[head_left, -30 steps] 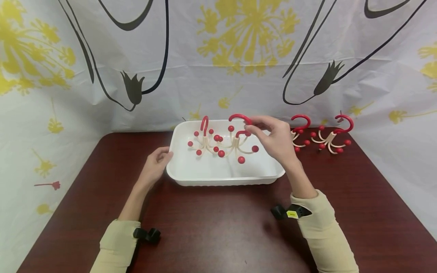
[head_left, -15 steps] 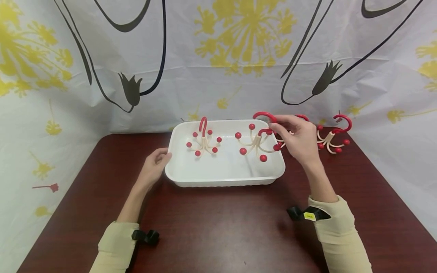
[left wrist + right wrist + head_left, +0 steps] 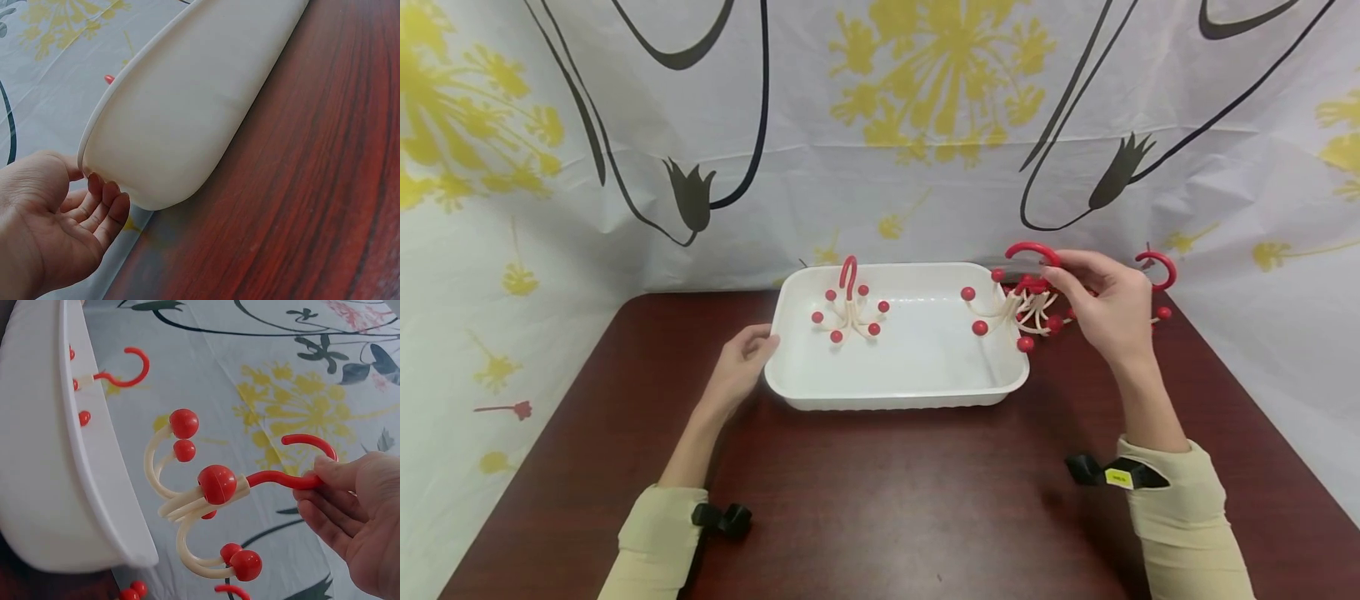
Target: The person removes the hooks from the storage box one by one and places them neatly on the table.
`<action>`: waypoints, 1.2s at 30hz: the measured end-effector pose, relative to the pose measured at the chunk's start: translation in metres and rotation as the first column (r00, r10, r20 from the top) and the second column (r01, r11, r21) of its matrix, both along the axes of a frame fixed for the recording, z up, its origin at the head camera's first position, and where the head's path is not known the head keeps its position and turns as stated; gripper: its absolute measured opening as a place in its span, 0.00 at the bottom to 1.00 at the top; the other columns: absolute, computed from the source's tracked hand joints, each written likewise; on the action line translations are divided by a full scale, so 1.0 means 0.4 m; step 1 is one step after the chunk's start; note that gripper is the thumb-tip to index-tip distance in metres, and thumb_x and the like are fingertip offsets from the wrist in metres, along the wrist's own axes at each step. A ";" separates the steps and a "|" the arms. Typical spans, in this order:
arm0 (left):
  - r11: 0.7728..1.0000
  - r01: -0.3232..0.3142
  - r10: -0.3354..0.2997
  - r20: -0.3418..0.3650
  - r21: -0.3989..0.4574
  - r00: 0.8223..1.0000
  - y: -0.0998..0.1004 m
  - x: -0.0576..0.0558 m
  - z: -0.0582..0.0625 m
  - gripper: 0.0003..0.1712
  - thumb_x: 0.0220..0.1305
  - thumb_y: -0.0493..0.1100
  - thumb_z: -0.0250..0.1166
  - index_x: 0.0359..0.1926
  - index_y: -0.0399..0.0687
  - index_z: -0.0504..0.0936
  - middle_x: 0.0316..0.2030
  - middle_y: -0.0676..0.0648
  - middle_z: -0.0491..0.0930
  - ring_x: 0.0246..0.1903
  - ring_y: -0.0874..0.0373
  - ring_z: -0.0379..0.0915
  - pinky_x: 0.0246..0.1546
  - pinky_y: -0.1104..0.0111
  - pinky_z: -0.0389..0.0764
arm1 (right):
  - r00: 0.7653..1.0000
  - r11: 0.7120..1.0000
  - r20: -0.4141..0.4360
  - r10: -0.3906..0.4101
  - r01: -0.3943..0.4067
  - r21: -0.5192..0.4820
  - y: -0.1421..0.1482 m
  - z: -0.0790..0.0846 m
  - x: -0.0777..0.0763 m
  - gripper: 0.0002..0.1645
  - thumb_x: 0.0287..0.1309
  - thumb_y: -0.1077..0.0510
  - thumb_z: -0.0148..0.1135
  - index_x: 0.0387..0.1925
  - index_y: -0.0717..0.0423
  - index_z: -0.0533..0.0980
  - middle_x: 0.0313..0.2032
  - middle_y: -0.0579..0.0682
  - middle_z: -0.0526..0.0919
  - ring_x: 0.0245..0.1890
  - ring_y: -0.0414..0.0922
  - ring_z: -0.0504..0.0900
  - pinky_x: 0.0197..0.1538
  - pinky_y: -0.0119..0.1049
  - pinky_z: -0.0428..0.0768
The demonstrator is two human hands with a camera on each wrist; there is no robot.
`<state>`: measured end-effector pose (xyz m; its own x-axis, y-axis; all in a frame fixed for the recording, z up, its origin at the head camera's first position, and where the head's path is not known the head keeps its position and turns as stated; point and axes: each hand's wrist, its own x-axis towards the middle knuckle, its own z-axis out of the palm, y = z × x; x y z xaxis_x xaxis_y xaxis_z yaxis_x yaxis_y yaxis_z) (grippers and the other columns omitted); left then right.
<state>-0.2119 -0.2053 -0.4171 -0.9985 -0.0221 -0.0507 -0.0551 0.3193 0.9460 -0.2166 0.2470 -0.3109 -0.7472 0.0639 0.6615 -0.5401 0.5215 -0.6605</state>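
In the head view, my right hand (image 3: 1108,304) holds a multi-arm hook hanger (image 3: 1011,310) by its red hook, over the right rim of a white plastic tray (image 3: 917,362). Cream arms curve out from its stem, tipped with red balls. The right wrist view shows thumb and fingers pinching the hook of this hanger (image 3: 217,484). At the tray's left end, my left hand (image 3: 741,365) grips the rim. Its fingertips press the outer wall of the tray (image 3: 181,119) in the left wrist view. A similar hanger (image 3: 850,310) stands inside the tray's left half.
Two more hangers are on the dark wooden table (image 3: 880,500) right of the tray. One is mostly hidden behind the held hanger; the other shows its red hook (image 3: 1161,267) beyond my right hand. A patterned white cloth (image 3: 880,192) hangs behind the table.
My right hand has carried the held hanger rightward, from above the middle of the tray to its right rim. The left hand keeps its grip, and the tray stays put.
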 end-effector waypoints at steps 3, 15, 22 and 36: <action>1.000 -0.001 0.001 0.007 -0.002 1.000 0.002 0.000 0.001 0.29 0.77 0.52 0.56 0.69 0.39 0.68 0.56 0.34 0.77 0.56 0.44 0.77 0.51 0.63 0.78 | 1.000 1.000 0.010 -0.021 0.021 0.006 0.023 -0.005 0.003 0.15 0.56 0.65 0.74 0.47 0.63 0.86 0.34 0.28 0.84 0.33 0.29 0.83 0.37 0.20 0.75; 1.000 0.000 0.000 0.014 -0.002 1.000 0.002 -0.004 -0.002 0.28 0.78 0.50 0.55 0.70 0.40 0.68 0.56 0.34 0.77 0.55 0.43 0.77 0.54 0.57 0.78 | 0.996 0.996 0.042 -0.073 0.075 -0.056 0.122 -0.013 0.005 0.14 0.56 0.68 0.72 0.45 0.70 0.84 0.32 0.31 0.85 0.30 0.30 0.84 0.36 0.18 0.77; 1.000 0.010 -0.010 -0.008 -0.002 1.000 0.000 -0.003 -0.002 0.28 0.77 0.50 0.56 0.69 0.39 0.69 0.55 0.33 0.78 0.54 0.43 0.78 0.47 0.68 0.79 | 0.991 0.986 0.082 -0.102 0.112 -0.127 0.180 -0.019 0.009 0.15 0.56 0.71 0.71 0.46 0.72 0.83 0.32 0.34 0.86 0.30 0.30 0.85 0.38 0.18 0.78; 1.000 0.007 -0.007 -0.010 0.000 1.000 -0.001 0.000 -0.001 0.29 0.77 0.53 0.56 0.69 0.39 0.69 0.55 0.33 0.77 0.54 0.44 0.77 0.49 0.67 0.79 | 0.978 0.967 0.120 -0.168 0.187 -0.175 0.276 -0.038 0.019 0.16 0.57 0.70 0.70 0.48 0.71 0.83 0.33 0.34 0.86 0.29 0.30 0.85 0.37 0.19 0.78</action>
<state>-0.2121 -0.2057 -0.4177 -0.9990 -0.0156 -0.0412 -0.0440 0.3192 0.9467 -0.2091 0.3574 -0.3260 -0.7764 0.3152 0.5458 -0.3737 0.4672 -0.8013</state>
